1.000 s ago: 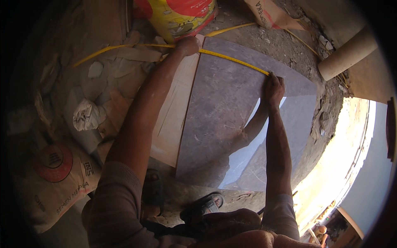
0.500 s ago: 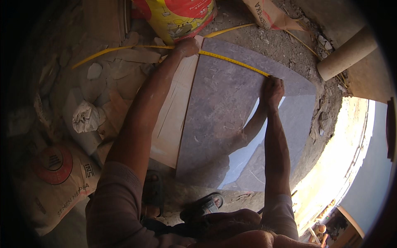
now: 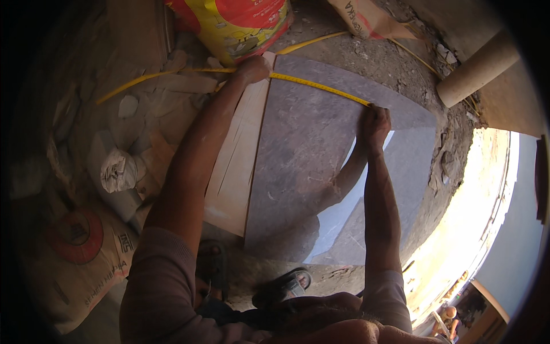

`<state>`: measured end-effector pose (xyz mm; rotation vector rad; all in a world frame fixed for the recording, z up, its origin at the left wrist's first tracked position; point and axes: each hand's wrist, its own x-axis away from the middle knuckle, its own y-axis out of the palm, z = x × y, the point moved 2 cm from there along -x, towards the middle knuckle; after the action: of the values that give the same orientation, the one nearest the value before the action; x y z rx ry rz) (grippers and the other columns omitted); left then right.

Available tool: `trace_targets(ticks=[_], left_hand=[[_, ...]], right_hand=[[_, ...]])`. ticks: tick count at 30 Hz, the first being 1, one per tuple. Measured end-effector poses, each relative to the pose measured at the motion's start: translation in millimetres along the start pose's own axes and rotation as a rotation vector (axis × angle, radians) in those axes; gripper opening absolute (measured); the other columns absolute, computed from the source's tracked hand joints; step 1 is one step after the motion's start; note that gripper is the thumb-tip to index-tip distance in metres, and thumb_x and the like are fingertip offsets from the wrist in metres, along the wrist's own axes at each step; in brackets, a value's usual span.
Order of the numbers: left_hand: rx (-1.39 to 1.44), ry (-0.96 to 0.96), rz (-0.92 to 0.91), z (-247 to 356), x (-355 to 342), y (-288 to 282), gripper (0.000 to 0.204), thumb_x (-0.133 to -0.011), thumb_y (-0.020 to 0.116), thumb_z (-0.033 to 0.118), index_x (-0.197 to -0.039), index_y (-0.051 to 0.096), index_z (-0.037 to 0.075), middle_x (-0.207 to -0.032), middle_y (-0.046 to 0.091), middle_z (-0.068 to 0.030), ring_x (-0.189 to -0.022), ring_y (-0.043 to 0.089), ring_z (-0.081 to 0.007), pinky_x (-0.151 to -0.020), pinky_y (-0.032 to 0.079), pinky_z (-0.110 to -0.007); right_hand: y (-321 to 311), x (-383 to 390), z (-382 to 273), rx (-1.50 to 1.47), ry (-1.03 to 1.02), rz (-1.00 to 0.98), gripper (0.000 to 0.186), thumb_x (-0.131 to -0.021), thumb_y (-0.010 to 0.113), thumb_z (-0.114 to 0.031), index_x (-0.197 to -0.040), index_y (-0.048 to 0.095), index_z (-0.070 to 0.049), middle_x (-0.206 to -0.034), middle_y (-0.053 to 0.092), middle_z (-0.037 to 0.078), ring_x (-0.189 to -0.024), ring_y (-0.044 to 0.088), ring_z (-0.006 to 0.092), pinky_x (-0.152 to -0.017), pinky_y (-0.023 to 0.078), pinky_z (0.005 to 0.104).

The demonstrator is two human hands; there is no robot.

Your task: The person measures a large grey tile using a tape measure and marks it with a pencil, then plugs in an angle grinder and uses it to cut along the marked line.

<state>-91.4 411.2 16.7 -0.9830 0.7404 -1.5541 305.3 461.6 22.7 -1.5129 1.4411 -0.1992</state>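
A large grey, glossy tile [image 3: 303, 137] lies flat on the ground before me, mirroring my right arm. Its left part rests beside or under a pale board-like strip [image 3: 232, 172] that runs along its left edge. A yellow tape measure [image 3: 318, 87] stretches across the far part of the tile. My left hand [image 3: 254, 69] is closed on the tape at the tile's far left edge. My right hand [image 3: 376, 121] pinches the tape's end on the tile, right of the middle. Left of my left hand, the tape's yellow band runs on over the rubble.
A red and yellow sack [image 3: 240, 28] stands just beyond my left hand. Stone rubble [image 3: 166, 97] and a crumpled bag [image 3: 118, 171] lie to the left. A brown cement sack [image 3: 86, 258] sits near left. A pale pipe [image 3: 478, 71] leans at the far right.
The whole view has shifted slightly. Both hands keep their hold on the tape, and the tape still spans the same part of the tile.
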Motion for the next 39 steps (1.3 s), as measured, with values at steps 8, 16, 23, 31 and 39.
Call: trace_targets(ticks=[8,16,23,31,39], left_hand=[[0.14,-0.128,-0.044,20.1,-4.9,-6.0,0.018,-0.082,0.055,0.016,-0.087,0.07,0.007,-0.089,0.069,-0.0138,-0.087,0.066,-0.0269,-0.078,0.049,-0.039],[0.249,-0.226,-0.019,5.3,5.1,-8.1,0.027,-0.083,0.057,0.019,-0.097,0.07,0.0,-0.087,0.069,-0.0146,-0.084,0.065,-0.0231,-0.078,0.048,-0.035],[0.242,-0.176,-0.005,3.1,2.8,0.2,0.028,-0.083,0.058,0.02,-0.099,0.068,0.0,-0.088,0.069,-0.0155,-0.085,0.066,-0.0237,-0.078,0.049,-0.035],[0.184,-0.164,0.061,8.8,6.2,0.3,0.026,-0.083,0.058,0.02,-0.099,0.069,0.002,-0.092,0.069,-0.0166,-0.09,0.066,-0.0279,-0.081,0.049,-0.036],[0.218,-0.209,0.022,1.7,1.6,4.8,0.027,-0.083,0.057,0.019,-0.101,0.068,0.002,-0.092,0.069,-0.0174,-0.09,0.066,-0.0287,-0.081,0.049,-0.037]], right_hand=[[-8.2,-2.2,0.2,0.008,-0.062,0.084,0.01,-0.083,0.059,-0.002,-0.091,0.064,-0.004,-0.083,0.06,0.018,-0.077,0.06,0.0357,-0.069,0.049,0.044],[4.3,-3.5,-4.3,0.029,-0.011,0.044,0.01,-0.082,0.06,-0.002,-0.091,0.064,-0.002,-0.08,0.058,0.017,-0.075,0.058,0.0364,-0.067,0.048,0.0445],[3.6,-2.0,-3.1,0.069,0.056,0.05,0.01,-0.082,0.058,-0.003,-0.089,0.065,-0.003,-0.081,0.058,0.018,-0.077,0.058,0.0372,-0.068,0.047,0.0451],[6.6,-8.7,-6.3,0.076,0.115,0.074,0.011,-0.082,0.058,-0.005,-0.089,0.067,-0.002,-0.08,0.059,0.018,-0.077,0.058,0.0368,-0.069,0.047,0.0447],[6.2,-7.4,-3.6,0.062,0.096,0.089,0.014,-0.081,0.059,-0.004,-0.091,0.068,-0.002,-0.082,0.06,0.017,-0.079,0.06,0.036,-0.07,0.048,0.0427]])
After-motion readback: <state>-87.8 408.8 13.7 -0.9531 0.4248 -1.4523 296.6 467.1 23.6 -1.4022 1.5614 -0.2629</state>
